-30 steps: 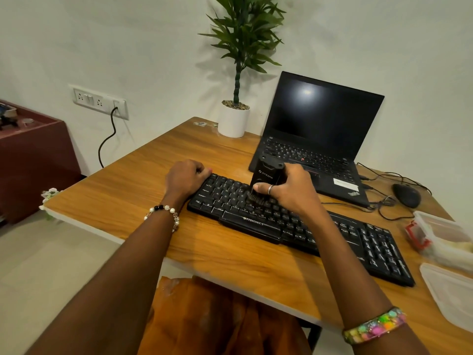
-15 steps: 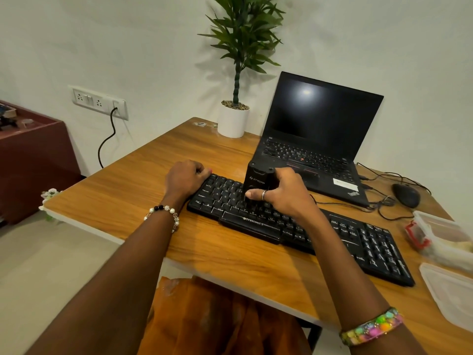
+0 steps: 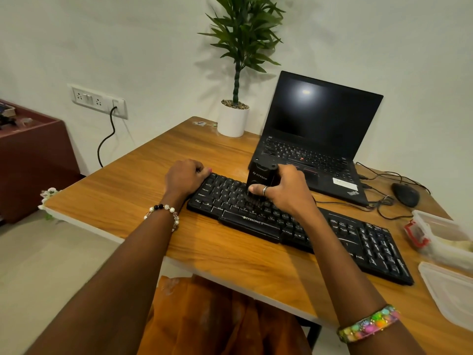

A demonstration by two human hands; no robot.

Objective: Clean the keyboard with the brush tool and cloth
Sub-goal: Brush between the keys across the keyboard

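A black keyboard (image 3: 358, 239) lies slantwise on the wooden desk (image 3: 143, 201). My right hand (image 3: 286, 193) grips a black brush tool (image 3: 259, 178) upright, its bristles pressed on the keys at the keyboard's left-middle. My left hand (image 3: 184, 179) rests curled on the keyboard's far-left corner, holding it down. No cloth is in sight.
An open black laptop (image 3: 320, 129) stands right behind the keyboard. A potted plant (image 3: 234, 119) is at the back edge. A black mouse (image 3: 405, 194) with cables lies to the right. A clear plastic box (image 3: 440, 234) and its lid (image 3: 450, 290) sit at the right edge.
My right hand has drawn the brush tool leftward along the keys, then held it near the left-middle. My left hand has stayed at the keyboard's corner.
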